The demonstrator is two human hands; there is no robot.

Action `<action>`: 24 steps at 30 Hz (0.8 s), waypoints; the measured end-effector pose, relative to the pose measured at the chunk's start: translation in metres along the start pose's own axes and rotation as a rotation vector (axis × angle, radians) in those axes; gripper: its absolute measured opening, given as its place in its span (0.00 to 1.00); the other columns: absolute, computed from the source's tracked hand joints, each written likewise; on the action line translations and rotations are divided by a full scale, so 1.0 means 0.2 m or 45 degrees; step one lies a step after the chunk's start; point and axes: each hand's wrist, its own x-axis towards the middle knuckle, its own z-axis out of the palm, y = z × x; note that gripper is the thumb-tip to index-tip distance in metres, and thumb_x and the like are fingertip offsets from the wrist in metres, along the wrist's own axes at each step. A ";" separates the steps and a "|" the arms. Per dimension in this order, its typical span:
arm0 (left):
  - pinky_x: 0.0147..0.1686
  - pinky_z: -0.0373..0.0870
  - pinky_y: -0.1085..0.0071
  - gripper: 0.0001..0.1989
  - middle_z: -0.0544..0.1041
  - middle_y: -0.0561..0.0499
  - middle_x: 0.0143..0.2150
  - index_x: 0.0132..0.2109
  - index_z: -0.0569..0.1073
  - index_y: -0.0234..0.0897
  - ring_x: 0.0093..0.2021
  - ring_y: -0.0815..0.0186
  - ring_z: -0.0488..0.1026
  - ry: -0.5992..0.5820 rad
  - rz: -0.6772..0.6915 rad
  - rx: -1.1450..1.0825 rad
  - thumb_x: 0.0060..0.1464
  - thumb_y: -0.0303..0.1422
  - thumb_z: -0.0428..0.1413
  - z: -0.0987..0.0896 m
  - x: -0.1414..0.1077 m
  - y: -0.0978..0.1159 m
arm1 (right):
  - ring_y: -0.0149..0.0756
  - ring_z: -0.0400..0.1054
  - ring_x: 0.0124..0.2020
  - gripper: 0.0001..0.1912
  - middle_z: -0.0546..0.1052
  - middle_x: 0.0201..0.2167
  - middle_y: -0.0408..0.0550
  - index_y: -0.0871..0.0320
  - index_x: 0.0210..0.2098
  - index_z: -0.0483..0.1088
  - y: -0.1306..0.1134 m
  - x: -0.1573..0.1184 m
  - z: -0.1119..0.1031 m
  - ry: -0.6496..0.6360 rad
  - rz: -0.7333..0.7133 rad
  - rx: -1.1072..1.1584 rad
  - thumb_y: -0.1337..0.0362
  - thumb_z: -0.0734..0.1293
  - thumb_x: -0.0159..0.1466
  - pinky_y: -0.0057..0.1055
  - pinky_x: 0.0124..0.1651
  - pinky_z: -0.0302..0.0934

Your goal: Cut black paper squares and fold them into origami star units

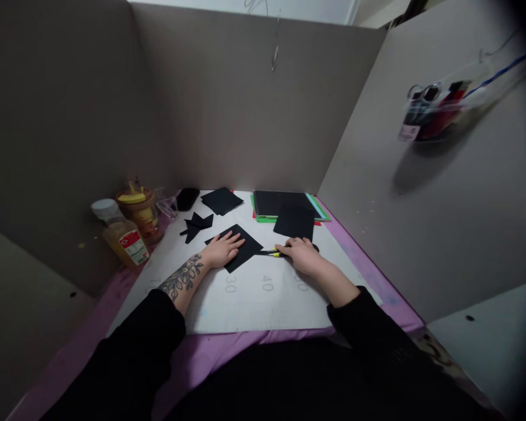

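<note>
One sheet of black paper (pixel 248 250) lies cornerwise on the white mat (pixel 249 310), under the flat, spread left hand (pixel 222 250). I see scissors (pixel 268 253) running crosswise, tips left, beneath the right hand (pixel 304 255); whether it's gripping, I can't tell. The mat reads 30, 40.

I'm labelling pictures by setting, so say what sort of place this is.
Likely a papercraft booth: grey panels wall it on three sides, a stack of black and coloured sheets lies at the back, and the left hand rests on a black paper square.
</note>
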 end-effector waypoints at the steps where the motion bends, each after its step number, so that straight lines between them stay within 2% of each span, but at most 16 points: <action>1: 0.61 0.43 0.46 0.26 0.48 0.52 0.69 0.66 0.52 0.47 0.68 0.53 0.41 0.004 0.002 0.001 0.63 0.41 0.36 0.00 0.00 0.00 | 0.49 0.60 0.49 0.30 0.68 0.50 0.57 0.46 0.59 0.61 -0.01 0.01 -0.01 -0.001 -0.003 -0.003 0.74 0.55 0.60 0.47 0.53 0.45; 13: 0.61 0.43 0.45 0.26 0.48 0.53 0.69 0.67 0.51 0.49 0.69 0.53 0.40 0.013 0.018 -0.003 0.63 0.43 0.34 0.03 0.01 -0.02 | 0.47 0.60 0.47 0.31 0.69 0.48 0.56 0.48 0.59 0.61 -0.04 -0.03 -0.01 -0.013 -0.017 -0.041 0.72 0.60 0.57 0.38 0.47 0.47; 19: 0.61 0.43 0.46 0.26 0.47 0.52 0.69 0.67 0.51 0.48 0.69 0.53 0.41 0.001 0.019 0.023 0.63 0.43 0.34 0.02 0.01 -0.02 | 0.46 0.62 0.45 0.27 0.70 0.47 0.56 0.47 0.58 0.62 -0.12 0.00 -0.04 -0.006 -0.054 -0.063 0.71 0.57 0.61 0.36 0.45 0.47; 24: 0.61 0.43 0.46 0.26 0.48 0.53 0.69 0.67 0.50 0.49 0.68 0.53 0.41 0.007 0.016 0.011 0.63 0.43 0.34 0.02 0.01 -0.02 | 0.45 0.63 0.45 0.28 0.70 0.47 0.56 0.47 0.59 0.61 -0.09 -0.05 -0.06 -0.045 -0.078 -0.079 0.71 0.58 0.61 0.36 0.44 0.48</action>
